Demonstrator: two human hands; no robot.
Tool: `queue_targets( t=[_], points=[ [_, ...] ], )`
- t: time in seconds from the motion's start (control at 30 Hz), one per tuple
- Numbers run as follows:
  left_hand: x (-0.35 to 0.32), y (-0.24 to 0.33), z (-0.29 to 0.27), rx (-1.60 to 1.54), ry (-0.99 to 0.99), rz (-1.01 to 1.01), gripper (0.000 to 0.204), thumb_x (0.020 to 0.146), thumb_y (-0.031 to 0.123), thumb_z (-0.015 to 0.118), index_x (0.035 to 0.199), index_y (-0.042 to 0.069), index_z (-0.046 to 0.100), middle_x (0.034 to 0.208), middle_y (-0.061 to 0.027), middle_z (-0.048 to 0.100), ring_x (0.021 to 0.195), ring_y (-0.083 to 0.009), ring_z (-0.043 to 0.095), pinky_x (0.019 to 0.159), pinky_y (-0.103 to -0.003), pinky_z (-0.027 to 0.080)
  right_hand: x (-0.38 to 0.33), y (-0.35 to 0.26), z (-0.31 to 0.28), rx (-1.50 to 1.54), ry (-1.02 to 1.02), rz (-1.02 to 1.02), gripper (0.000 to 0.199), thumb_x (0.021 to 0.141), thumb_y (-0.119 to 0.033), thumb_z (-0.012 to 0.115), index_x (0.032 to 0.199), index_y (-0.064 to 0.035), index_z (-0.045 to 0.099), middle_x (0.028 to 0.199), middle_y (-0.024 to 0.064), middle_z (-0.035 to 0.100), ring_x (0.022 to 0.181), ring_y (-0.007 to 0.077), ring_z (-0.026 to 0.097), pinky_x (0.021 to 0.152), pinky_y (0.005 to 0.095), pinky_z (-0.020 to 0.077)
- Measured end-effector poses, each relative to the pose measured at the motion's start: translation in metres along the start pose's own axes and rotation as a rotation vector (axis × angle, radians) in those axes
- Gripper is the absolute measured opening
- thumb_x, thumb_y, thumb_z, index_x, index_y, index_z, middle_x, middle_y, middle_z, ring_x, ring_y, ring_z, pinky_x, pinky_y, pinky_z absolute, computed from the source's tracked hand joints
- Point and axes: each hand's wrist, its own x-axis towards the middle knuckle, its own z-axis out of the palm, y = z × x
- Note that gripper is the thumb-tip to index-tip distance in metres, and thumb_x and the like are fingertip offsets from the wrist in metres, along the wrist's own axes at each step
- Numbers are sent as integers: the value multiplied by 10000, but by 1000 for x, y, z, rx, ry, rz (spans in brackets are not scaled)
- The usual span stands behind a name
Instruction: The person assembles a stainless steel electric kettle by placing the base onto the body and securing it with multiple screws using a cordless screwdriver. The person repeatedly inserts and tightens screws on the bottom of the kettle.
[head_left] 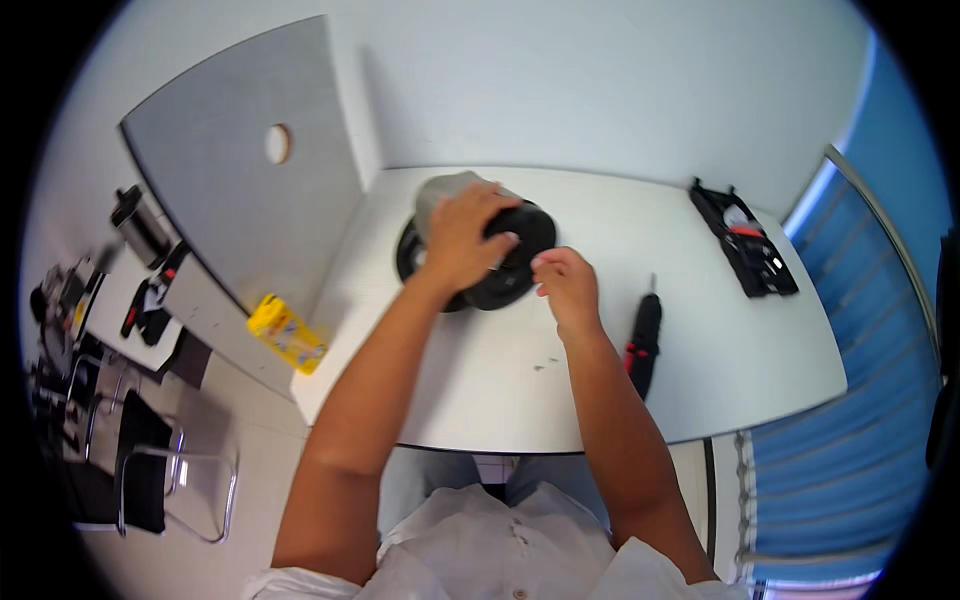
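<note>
Item: black round fan-like unit (500, 270) with grey housing, on white table (700, 370), at 12 o'clock from the seated body. Left hand (462, 238) spread over top, fingers curled onto the black rim, holding it down. Right hand (566, 285) at the unit's 4 o'clock edge, fingertips pinched narrow; content of the pinch impossible to tell. Likely rigid, moderately heavy, smooth plastic; best gripped by rim. Black-and-red screwdriver (643, 340) at 3 o'clock.
</note>
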Motion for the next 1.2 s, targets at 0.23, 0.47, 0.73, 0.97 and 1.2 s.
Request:
queue_targets(
  t=[0.23, 0.47, 0.73, 0.97, 1.2],
  points=[
    [3, 4, 2, -33, -31, -6, 447, 803, 234, 663, 1240, 193, 580, 1410, -80, 485, 1394, -310, 330, 1123, -564, 157, -69, -34, -58, -1033, -433, -59, 66, 830, -124, 605, 826, -78, 653, 794, 108, 654, 779, 296, 632, 694, 391, 497],
    [9, 0, 4, -105, -35, 13, 451, 789, 220, 669, 1231, 185, 590, 1390, -89, 506, 1373, -321, 365, 1109, -557, 194, -79, 1, -55, -1196, -475, -281, 40, 805, -54, 585, 803, -19, 605, 812, 137, 625, 793, 322, 626, 725, 406, 502],
    [13, -3, -8, -239, -78, -21, 439, 793, 67, 601, 1232, 71, 588, 1399, -143, 486, 1323, -283, 426, 1096, -365, 319, -38, -12, -34, -479, -229, -223, 67, 770, 12, 593, 768, -55, 591, 650, 114, 609, 631, 238, 605, 601, 342, 473],
    [19, -5, -3, -303, -97, -37, 425, 811, 74, 594, 1236, 70, 590, 1402, -135, 479, 1338, -256, 406, 1103, -344, 304, 10, 14, -8, 297, -96, 173, 87, 880, -12, 589, 966, -4, 584, 875, 97, 661, 739, 145, 627, 680, 268, 526],
    [17, -7, 1, -218, -16, 14, 416, 773, 173, 638, 1181, 96, 627, 1356, -163, 525, 1297, -329, 441, 1086, -398, 322, 13, 13, -3, 166, -100, 194, 83, 884, -30, 571, 963, -41, 596, 843, 57, 668, 676, 113, 591, 580, 245, 461]
  ],
)
